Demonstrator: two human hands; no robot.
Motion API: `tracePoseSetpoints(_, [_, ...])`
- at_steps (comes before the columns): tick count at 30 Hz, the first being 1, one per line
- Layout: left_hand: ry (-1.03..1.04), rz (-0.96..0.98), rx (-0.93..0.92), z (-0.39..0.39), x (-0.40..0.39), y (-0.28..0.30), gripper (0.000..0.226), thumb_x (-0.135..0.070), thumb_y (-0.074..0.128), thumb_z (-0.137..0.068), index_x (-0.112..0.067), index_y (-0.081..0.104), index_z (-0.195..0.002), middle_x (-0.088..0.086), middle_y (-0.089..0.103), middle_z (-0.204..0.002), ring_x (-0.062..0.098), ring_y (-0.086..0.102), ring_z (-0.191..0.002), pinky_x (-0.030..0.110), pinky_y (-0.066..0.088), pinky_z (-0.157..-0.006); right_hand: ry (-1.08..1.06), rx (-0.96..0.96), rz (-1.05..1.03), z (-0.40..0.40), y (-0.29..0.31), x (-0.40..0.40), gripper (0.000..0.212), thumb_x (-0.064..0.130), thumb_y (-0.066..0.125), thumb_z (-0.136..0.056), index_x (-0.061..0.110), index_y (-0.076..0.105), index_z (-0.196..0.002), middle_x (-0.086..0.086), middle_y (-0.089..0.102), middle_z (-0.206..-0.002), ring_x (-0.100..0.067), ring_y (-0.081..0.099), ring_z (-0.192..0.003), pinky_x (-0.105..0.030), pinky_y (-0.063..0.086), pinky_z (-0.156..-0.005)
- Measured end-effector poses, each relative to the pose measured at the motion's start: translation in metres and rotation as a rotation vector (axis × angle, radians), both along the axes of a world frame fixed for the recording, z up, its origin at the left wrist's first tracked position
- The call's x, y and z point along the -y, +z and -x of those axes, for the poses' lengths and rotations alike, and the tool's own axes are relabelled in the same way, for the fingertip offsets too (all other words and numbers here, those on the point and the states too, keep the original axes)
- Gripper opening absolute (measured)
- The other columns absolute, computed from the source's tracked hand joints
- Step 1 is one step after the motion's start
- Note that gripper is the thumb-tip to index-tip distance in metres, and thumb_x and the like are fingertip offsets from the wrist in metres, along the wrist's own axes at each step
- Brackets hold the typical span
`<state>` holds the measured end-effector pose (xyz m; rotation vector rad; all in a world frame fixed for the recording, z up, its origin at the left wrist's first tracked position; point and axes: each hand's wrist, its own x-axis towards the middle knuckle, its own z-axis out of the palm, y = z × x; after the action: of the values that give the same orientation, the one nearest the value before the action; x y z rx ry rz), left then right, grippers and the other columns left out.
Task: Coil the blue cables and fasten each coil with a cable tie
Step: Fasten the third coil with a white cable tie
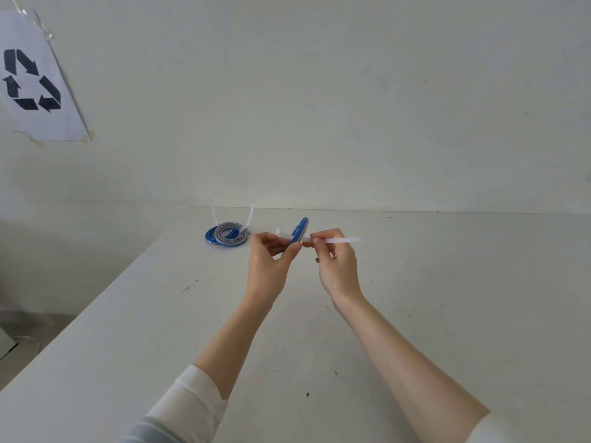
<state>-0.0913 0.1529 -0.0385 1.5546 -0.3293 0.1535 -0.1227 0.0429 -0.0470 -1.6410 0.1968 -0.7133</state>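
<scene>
Standing on edge above the tabletop (415, 282), a small blue cable coil (299, 231) is pinched by the left hand (271, 260); it is judged light and springy. The stiff white cable tie (340, 240) is pinched by the right hand (335, 263), best gripped at the tail. Two tied coils (227, 236) are seen near the far edge

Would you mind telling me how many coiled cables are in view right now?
3. A blue coil lies on the table with a grey coil overlapping it; a third, blue coil is gripped by the left hand. More could be hidden beneath.
</scene>
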Motion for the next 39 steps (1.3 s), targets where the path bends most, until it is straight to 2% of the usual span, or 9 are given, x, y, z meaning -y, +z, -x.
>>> tracePoseSetpoints(4, [-0.119,0.061,-0.053,-0.003,-0.002,-0.001,0.020,-0.018,0.059,-0.089,-0.022,0.065,-0.107,-0.017,0.068,-0.085,-0.005,0.061,-0.078,0.014,0.045,-0.074,0.055,0.026,0.092,0.002,-0.001,-0.001,0.009,0.018,0.049,-0.095,0.020,0.055,-0.089,0.014,0.069,-0.083,0.005,0.061,-0.082,-0.013,0.044,-0.070])
tracePoseSetpoints(8, [-0.114,0.191,-0.165,-0.007,-0.003,-0.002,0.022,-0.019,0.058,-0.090,-0.016,0.066,-0.111,-0.029,0.070,-0.089,-0.005,0.061,-0.097,0.023,0.043,-0.093,0.199,0.031,0.176,0.003,0.004,0.000,0.018,0.021,0.039,-0.099,0.016,0.056,-0.103,0.004,0.065,-0.097,0.009,0.060,-0.084,-0.010,0.046,-0.068])
tracePoseSetpoints(12, [-0.115,0.335,-0.257,-0.009,-0.004,0.001,0.014,-0.017,0.059,-0.089,-0.021,0.071,-0.096,-0.020,0.066,-0.099,0.003,0.054,-0.083,0.014,0.042,-0.074,0.157,0.215,0.221,0.007,0.009,0.000,0.025,0.025,0.034,-0.099,0.030,0.059,-0.097,-0.001,0.060,-0.108,-0.004,0.057,-0.075,-0.018,0.047,-0.064])
tracePoseSetpoints(19, [-0.111,0.219,-0.206,-0.003,-0.003,0.003,0.016,-0.024,0.058,-0.090,-0.033,0.070,-0.086,-0.021,0.062,-0.117,0.011,0.049,-0.123,0.033,0.033,-0.106,0.477,0.193,-0.290,0.005,0.025,0.005,0.028,0.037,0.062,-0.077,0.011,0.065,-0.067,0.005,0.063,-0.066,-0.011,0.047,-0.050,-0.022,0.042,-0.055])
tracePoseSetpoints(22, [-0.111,0.196,-0.196,-0.005,-0.003,0.008,0.013,-0.023,0.059,-0.090,-0.028,0.070,-0.094,-0.019,0.063,-0.115,0.012,0.053,-0.117,0.031,0.035,-0.102,0.524,0.146,-0.366,0.003,0.029,0.008,0.033,0.035,0.057,-0.081,0.004,0.065,-0.074,0.007,0.055,-0.057,-0.009,0.042,-0.049,-0.022,0.039,-0.052])
tracePoseSetpoints(25, [-0.098,0.170,-0.186,-0.009,-0.003,0.014,0.016,-0.022,0.060,-0.088,-0.020,0.070,-0.100,-0.022,0.065,-0.097,0.008,0.056,-0.101,0.020,0.040,-0.087,0.397,0.032,-0.213,0.003,0.035,0.009,0.021,0.030,0.066,-0.083,0.013,0.069,-0.071,0.013,0.056,-0.053,-0.011,0.044,-0.054,-0.025,0.039,-0.053])
tracePoseSetpoints(30, [-0.102,0.089,-0.111,-0.003,0.001,0.016,0.014,-0.027,0.059,-0.090,-0.028,0.070,-0.098,-0.031,0.068,-0.075,-0.023,0.056,-0.078,-0.004,0.038,-0.058,0.178,-0.022,-0.067,0.003,0.043,0.004,0.028,0.027,0.073,-0.078,0.014,0.052,-0.065,0.017,0.053,-0.045,-0.004,0.046,-0.044,-0.011,0.037,-0.044])
tracePoseSetpoints(35, [-0.106,0.084,-0.078,0.000,0.002,0.021,0.019,-0.028,0.056,-0.091,-0.025,0.070,-0.104,-0.018,0.072,-0.088,-0.017,0.060,-0.085,-0.003,0.039,-0.064,0.118,-0.016,0.008,0.004,0.047,0.000,0.030,0.027,0.074,-0.076,0.016,0.050,-0.062,0.007,0.056,-0.058,-0.011,0.050,-0.052,-0.010,0.036,-0.045])
tracePoseSetpoints(39, [-0.092,0.042,-0.053,0.005,0.005,0.023,0.018,-0.032,0.055,-0.092,-0.036,0.072,-0.093,-0.021,0.073,-0.085,-0.015,0.060,-0.084,-0.001,0.040,-0.066,0.087,-0.022,0.048,0.004,0.047,-0.002,0.032,0.030,0.075,-0.076,0.020,0.049,-0.061,0.019,0.055,-0.047,-0.004,0.050,-0.050,-0.009,0.035,-0.046])
